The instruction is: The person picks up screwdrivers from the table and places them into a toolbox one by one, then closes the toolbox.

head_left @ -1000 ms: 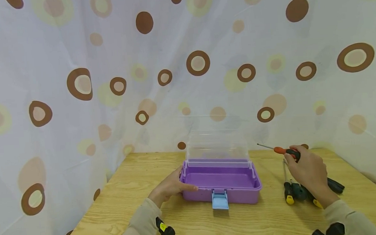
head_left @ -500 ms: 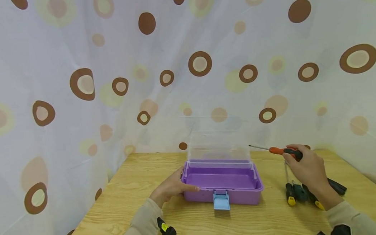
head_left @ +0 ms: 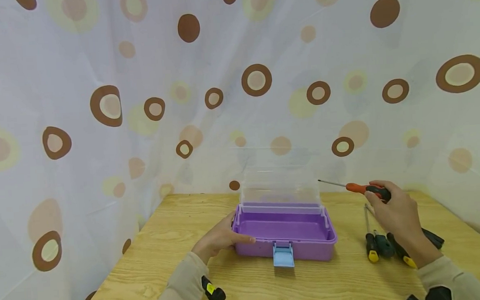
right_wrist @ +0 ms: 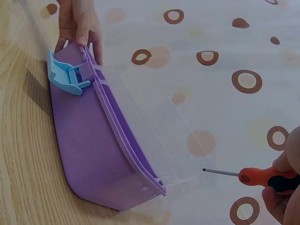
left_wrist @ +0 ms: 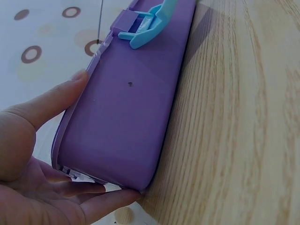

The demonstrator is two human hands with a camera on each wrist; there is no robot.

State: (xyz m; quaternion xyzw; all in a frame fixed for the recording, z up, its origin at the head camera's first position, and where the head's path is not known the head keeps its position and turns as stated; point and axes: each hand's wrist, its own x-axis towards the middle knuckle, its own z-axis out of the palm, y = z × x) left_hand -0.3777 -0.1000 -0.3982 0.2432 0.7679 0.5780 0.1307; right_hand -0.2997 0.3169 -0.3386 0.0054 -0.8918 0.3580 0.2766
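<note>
A purple toolbox (head_left: 271, 251) with a light blue latch (head_left: 283, 254) stands on the table, its clear lid (head_left: 281, 184) raised at the back. My left hand (head_left: 218, 237) holds its left end. In the left wrist view the thumb (left_wrist: 61, 98) lies on the rim and the other fingers (left_wrist: 110, 204) are against the end wall. To the right of the box, above the table, my right hand (head_left: 396, 211) grips a screwdriver (head_left: 356, 188) by its red and black handle. The shaft points left, its tip near the lid's right edge. No tools show inside the box in the head view.
Below my right hand, several tools with dark handles lie on the wooden table (head_left: 248, 287), among them a yellow-ended screwdriver (head_left: 371, 247); my right hand and forearm partly cover them. A spotted curtain (head_left: 217, 55) hangs behind and to the sides.
The screwdriver in my right hand has moved a little left toward the box, then slightly up. My left hand stays on the box. The view has shifted slightly.
</note>
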